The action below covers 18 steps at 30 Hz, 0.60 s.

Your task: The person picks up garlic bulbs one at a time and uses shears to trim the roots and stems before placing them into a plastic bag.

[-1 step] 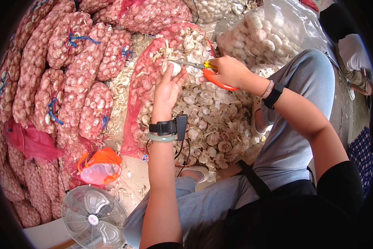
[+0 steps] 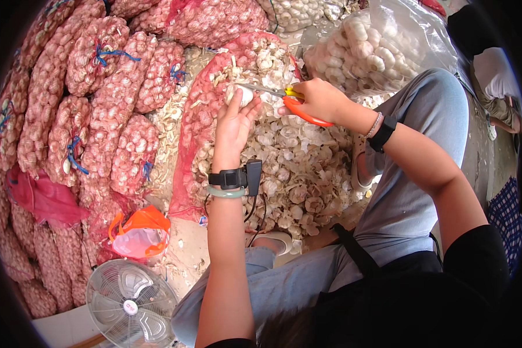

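Observation:
Between the fingers of my left hand is a whitish garlic bulb, held up over the pile. My right hand is closed round the handles of a pair of scissors, orange and yellow. Their metal blades point left and reach the top of the bulb; whether they touch it I cannot tell. Below both hands lies a heap of loose garlic bulbs and papery skins, partly on a spread red mesh sack.
Full red mesh sacks of garlic are stacked on the left, tied with blue string. A clear plastic bag of garlic stands far right. Nearer are an orange bag and a fan. Another person's leg shows at the right.

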{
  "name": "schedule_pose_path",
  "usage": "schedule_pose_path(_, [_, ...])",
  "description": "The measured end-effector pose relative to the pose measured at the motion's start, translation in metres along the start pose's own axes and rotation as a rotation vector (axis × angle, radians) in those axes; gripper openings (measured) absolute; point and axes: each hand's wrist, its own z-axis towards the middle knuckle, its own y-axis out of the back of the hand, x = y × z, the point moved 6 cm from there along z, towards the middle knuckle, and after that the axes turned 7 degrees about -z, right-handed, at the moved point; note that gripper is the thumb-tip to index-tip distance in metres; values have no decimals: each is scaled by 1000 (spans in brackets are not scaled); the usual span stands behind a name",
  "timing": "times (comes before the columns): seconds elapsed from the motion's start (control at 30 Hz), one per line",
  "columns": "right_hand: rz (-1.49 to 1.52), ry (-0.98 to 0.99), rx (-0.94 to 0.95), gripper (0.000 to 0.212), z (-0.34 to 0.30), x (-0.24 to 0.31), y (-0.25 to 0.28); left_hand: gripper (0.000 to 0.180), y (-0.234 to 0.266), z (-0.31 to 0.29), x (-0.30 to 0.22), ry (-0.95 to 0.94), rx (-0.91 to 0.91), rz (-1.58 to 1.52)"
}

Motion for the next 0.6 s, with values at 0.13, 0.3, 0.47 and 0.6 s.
schedule_pose_path(0.13, [174, 34, 109, 60, 2, -2, -5, 30, 4, 2, -4, -31, 7, 77])
schedule_pose_path(0.3, [401, -30, 332, 61, 0, -3, -19, 32, 12, 6, -10, -53, 36, 105])
schedule_pose_path(0.47, [898, -113, 513, 59, -9, 7, -27, 28, 6, -2, -13, 44, 109, 57])
schedule_pose_path(0.6, [924, -246, 398, 60, -1, -17, -28, 32, -11, -7, -9, 79, 238, 55])
